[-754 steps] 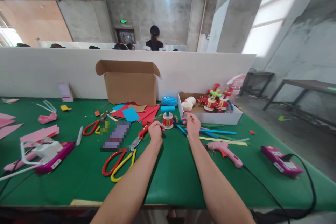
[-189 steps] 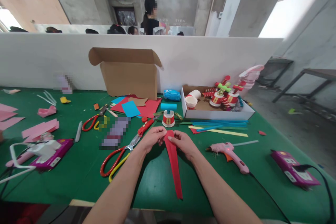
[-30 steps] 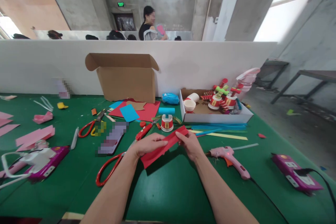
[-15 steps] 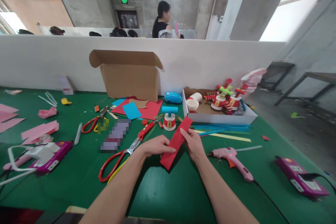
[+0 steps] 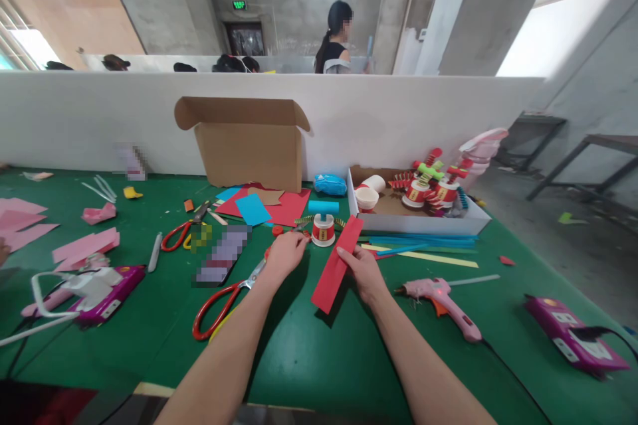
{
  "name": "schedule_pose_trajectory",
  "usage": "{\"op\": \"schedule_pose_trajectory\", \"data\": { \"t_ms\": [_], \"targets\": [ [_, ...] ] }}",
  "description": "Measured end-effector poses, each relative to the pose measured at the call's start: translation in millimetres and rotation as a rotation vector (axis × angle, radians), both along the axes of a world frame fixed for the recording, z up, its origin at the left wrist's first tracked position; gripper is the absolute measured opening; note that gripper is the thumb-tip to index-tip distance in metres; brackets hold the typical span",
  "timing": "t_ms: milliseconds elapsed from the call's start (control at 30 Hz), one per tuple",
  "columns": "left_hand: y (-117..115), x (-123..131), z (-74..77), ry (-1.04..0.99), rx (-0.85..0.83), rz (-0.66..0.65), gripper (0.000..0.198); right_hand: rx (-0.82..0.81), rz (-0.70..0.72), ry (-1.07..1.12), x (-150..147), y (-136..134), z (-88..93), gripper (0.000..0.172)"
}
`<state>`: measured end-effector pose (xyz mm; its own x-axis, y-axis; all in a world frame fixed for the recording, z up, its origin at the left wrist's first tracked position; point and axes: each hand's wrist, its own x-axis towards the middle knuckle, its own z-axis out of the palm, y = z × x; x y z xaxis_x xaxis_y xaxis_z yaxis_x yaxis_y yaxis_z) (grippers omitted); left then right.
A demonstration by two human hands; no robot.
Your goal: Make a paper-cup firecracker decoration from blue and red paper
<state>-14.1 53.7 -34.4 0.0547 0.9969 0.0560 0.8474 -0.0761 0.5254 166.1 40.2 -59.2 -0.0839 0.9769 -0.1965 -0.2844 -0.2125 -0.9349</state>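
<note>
My right hand [image 5: 366,271] pinches a folded red paper strip [image 5: 335,267], which slants from the table up toward a small red-and-white cup craft [image 5: 323,230] with a blue top. Off the strip, my left hand [image 5: 284,251] hovers over the green table [image 5: 299,358], its fingers reaching toward the cup craft with nothing visible in them. It is just above the blades of the red-and-yellow scissors [image 5: 224,297].
A pink glue gun [image 5: 441,299] lies right of my right hand, and a purple power strip [image 5: 573,342] farther right. A white tray [image 5: 413,222] holds finished crafts. An open cardboard box [image 5: 246,143], coloured paper sheets [image 5: 269,206] and second scissors [image 5: 182,232] sit behind. A person stands beyond the partition.
My left hand has let go of the red strip and moved up toward the cup craft. The strip now hangs from my right hand alone, turned more upright.
</note>
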Motion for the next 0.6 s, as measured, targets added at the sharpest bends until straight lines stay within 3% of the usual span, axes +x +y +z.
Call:
{"op": "schedule_pose_trajectory", "data": {
  "t_ms": [67,200,300,467,600],
  "targets": [
    [4.7,0.4,-4.8,0.148,0.101,0.013,0.033,0.014,0.023,-0.022,-0.8,-1.3,-1.5,0.044],
    [5.0,7.9,-12.3,0.384,0.123,0.004,0.044,0.033,0.037,-0.046,-3.0,-3.9,-1.9,0.042],
    [5.0,11.6,-14.6,0.486,0.128,-0.014,0.041,0.03,0.036,-0.056,-3.9,-4.2,-1.6,0.042],
    [9.5,9.9,-15.9,0.527,0.176,-0.058,0.029,0.041,0.042,-0.072,-4.5,-3.9,-3.6,0.04],
    [8.6,5.1,-15.5,0.382,0.186,-0.085,0.023,0.048,0.046,-0.063,-4.8,-3.5,-5.9,0.04]
  ]
}}
